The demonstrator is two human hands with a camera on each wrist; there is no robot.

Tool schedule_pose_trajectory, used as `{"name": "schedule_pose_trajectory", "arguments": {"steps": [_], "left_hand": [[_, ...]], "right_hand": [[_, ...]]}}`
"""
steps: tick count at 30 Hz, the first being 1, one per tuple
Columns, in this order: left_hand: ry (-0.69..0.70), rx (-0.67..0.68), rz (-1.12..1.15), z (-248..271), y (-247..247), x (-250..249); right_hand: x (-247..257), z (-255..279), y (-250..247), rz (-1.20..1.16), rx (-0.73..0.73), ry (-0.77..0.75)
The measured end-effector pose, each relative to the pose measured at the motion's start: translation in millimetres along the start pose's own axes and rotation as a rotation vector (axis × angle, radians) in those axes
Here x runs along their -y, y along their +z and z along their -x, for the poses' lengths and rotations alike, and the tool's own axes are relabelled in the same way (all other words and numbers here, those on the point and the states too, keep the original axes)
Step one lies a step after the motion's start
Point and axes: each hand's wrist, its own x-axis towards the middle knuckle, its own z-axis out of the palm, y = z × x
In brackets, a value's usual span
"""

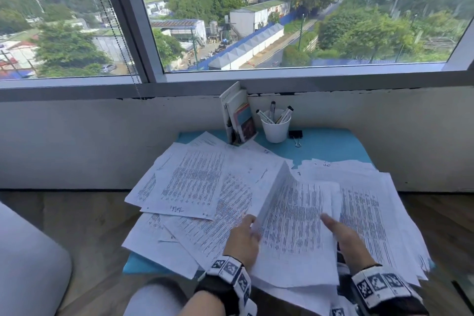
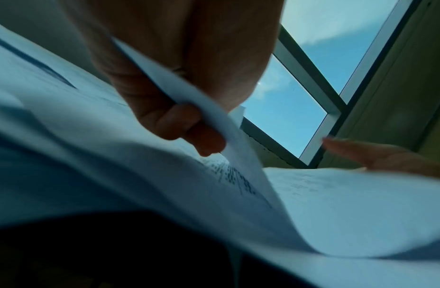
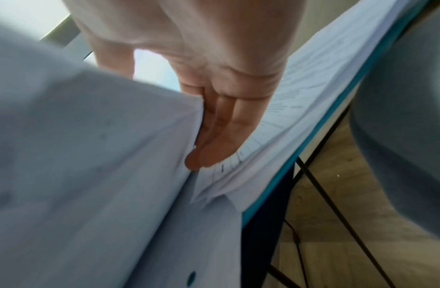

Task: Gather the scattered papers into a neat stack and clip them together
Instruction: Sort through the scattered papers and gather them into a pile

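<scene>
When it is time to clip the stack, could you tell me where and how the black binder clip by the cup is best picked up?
Take the binder clip by its black body, pinching its two sides from above. It lies flat on the blue table, one wire handle pointing toward you, and the white cup stands close on its left, so come from the right.

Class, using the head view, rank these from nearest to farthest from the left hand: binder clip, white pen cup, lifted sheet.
1. Lifted sheet, pinched in the left hand.
2. White pen cup, far side, by the wall.
3. Binder clip, just right of the cup; nearly tied.
</scene>
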Motion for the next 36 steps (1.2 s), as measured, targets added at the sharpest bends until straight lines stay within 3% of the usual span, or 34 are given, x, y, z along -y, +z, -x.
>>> {"name": "schedule_pose_trajectory", "arguments": {"steps": [3,6,9,13,18,22,26,29,32,34,36], "left_hand": [[0.023,0.026,0.077,-0.4,-0.1,1.1],[0.037,-0.146,0.023,-8.3,-18.1,17.9],[-0.082,-0.283,-0.222,-23.2,-44.6,45.0],[-0.199,-0.199,-0.438,-44.1,-68.2,66.2],[-0.237,-0.025,-0.451,-62.1,-69.3,78.4],[-0.262,-0.079,-0.473,-68.8,-68.7,80.9],[-0.241,-0.093,-0.554,-71.0,-71.6,79.1],[-0.247,-0.158,-0.583,-65.5,-77.4,72.3],[-0.249,-0.275,-0.468,-55.7,-79.1,58.8],[-0.165,-0.321,-0.349,-43.1,-67.6,40.7],[-0.008,-0.254,-0.289,-23.7,-45.1,16.5]], "right_hand": [[4.8,-9.8,-16.9,0.133,-0.12,-0.102],[17.8,-31.0,-60.5,0.145,-0.199,-0.124],[22.7,-54.5,-105.0,0.305,-0.213,-0.034],[7.9,-75.1,-126.8,0.691,-0.21,0.007],[-10.0,-83.2,-119.4,0.954,-0.189,-0.017],[-10.9,-79.1,-109.6,1.146,-0.276,-0.006],[-3.8,-69.0,-99.2,1.297,-0.273,0.023],[6.9,-58.4,-89.0,1.249,-0.315,0.003],[20.2,-43.4,-60.9,0.996,-0.323,-0.214],[29.0,-25.8,-29.1,0.748,-0.207,-0.322],[38.7,-8.0,4.5,0.486,-0.033,-0.227]]}}
